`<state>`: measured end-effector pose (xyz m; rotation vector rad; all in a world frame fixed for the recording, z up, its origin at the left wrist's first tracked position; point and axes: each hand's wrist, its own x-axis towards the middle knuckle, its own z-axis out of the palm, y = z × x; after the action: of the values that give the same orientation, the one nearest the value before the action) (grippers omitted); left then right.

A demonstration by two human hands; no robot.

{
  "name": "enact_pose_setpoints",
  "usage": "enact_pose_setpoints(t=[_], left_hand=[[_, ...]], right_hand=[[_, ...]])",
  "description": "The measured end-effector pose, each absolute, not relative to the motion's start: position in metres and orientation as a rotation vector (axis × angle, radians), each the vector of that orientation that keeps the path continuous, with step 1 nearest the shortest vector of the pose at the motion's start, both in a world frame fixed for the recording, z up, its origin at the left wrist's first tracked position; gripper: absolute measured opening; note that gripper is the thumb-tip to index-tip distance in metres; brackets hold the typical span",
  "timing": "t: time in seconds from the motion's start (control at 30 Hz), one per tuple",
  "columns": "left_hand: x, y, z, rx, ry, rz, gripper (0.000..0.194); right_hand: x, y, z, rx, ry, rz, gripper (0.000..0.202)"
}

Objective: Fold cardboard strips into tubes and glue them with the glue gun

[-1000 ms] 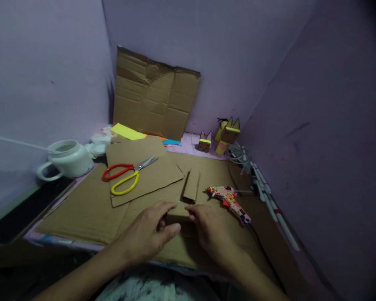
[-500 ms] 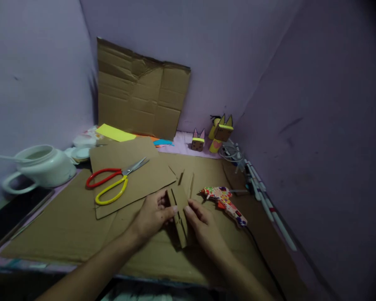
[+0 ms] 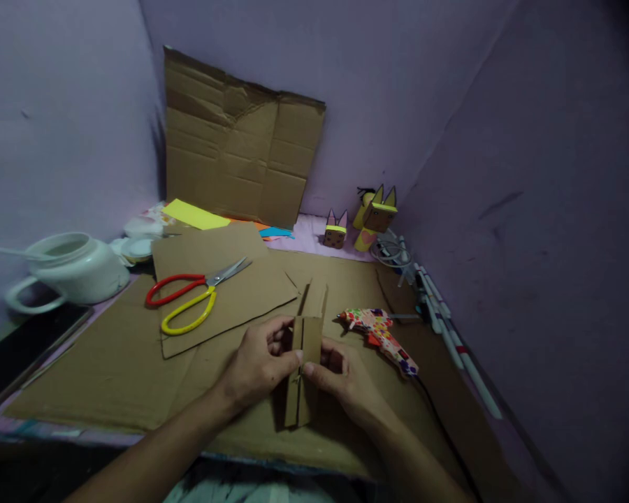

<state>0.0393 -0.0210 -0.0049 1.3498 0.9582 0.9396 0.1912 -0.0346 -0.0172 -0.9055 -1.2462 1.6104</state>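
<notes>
A narrow folded cardboard piece (image 3: 311, 339) is upright between my two hands, with a dark gap running down its length. My left hand (image 3: 265, 360) grips its left side, thumb on the front edge and fingers behind. From the right, my right hand (image 3: 343, 374) holds it too, its thumb pressed near the gap and its fingers curled at the far side. Just beyond lies a thin cardboard strip (image 3: 314, 297) with raised edges. Scissors (image 3: 210, 283) with one red and one yellow handle rest on a cardboard sheet (image 3: 262, 307) to the left.
A floral glue gun (image 3: 380, 332) lies right of my hands, its cord trailing toward the front. White sticks (image 3: 456, 342) line the right side. A white pot (image 3: 78, 269) stands left, by a dark flat object (image 3: 36, 349). Eared cardboard figures (image 3: 335, 234) and a leaning cardboard panel (image 3: 241, 147) are at the back.
The folded cardboard piece has turned more upright and toward me, showing more of its right face. My right thumb has moved onto its front near the gap. The view has shifted slightly.
</notes>
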Motion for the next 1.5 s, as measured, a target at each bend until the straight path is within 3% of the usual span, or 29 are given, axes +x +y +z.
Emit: enact_pose_setpoints(t=[0.23,0.4,0.53,0.67,0.77,0.9,1.07,1.27,1.5], left_hand=[[0.037,-0.023,-0.009,1.508,1.049,0.953,0.038],[0.042,-0.028,-0.010,1.547,1.180,1.044,0.033],[0.042,-0.031,-0.008,1.571,1.073,1.088,0.034],[0.036,-0.032,0.001,1.795,0.987,1.138,0.039],[0.032,-0.033,0.010,2.040,0.922,1.147,0.030],[0.027,-0.035,0.026,2.286,0.906,0.993,0.024],[0.021,-0.038,0.043,2.421,0.939,0.700,0.031],[0.023,-0.040,0.049,2.306,0.996,0.651,0.019],[0.024,-0.039,0.054,2.414,0.914,0.584,0.016]], right_hand=[[0.188,-0.035,-0.025,-0.915,-1.158,1.599,0.026],[0.186,-0.035,-0.022,-1.006,-1.235,1.319,0.042],[0.188,-0.036,-0.019,-1.000,-1.404,1.247,0.035],[0.193,-0.039,-0.016,-0.914,-1.457,1.303,0.049],[0.196,-0.043,-0.018,-0.931,-1.543,1.153,0.051],[0.202,-0.048,-0.025,-0.973,-1.690,0.955,0.052],[0.206,-0.051,-0.030,-1.006,-1.844,0.825,0.060],[0.206,-0.051,-0.031,-1.019,-1.840,0.670,0.065],[0.211,-0.050,-0.027,-0.919,-1.836,0.736,0.064]])
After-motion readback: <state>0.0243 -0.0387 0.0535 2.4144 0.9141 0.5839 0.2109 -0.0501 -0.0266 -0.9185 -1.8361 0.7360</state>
